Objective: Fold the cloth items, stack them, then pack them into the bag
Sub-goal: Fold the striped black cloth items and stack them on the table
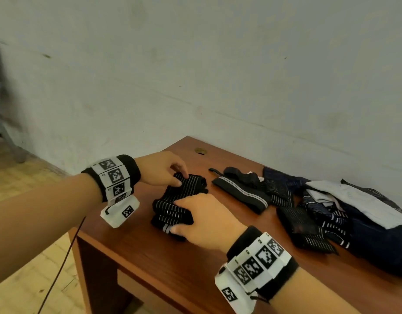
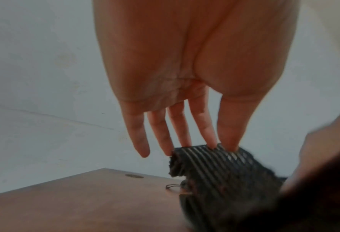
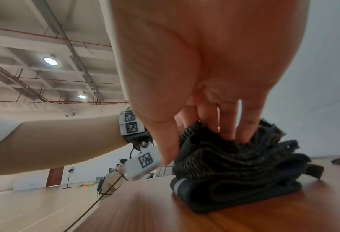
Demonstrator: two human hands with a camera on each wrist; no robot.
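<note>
A folded stack of black cloth with thin white stripes [image 1: 172, 211] lies near the left end of the wooden table [image 1: 172, 264]. My left hand [image 1: 181, 179] pinches the stack's far edge between thumb and forefinger; in the left wrist view the other fingers [image 2: 141, 141] stay straight above the striped cloth [image 2: 224, 172]. My right hand [image 1: 176, 215] lies on the near part of the stack. Its fingers [image 3: 230, 125] dig into the top folds of the black stack [image 3: 234, 172], with the thumb down the side. The bag is not clearly told apart.
A folded black piece with a grey band [image 1: 240, 196] lies to the right. Beyond it is a loose heap of dark striped, navy and white cloth [image 1: 331, 211]. A round brass cap [image 1: 200, 151] sits near the wall. The table's left edge [image 1: 82, 234] is under my left wrist.
</note>
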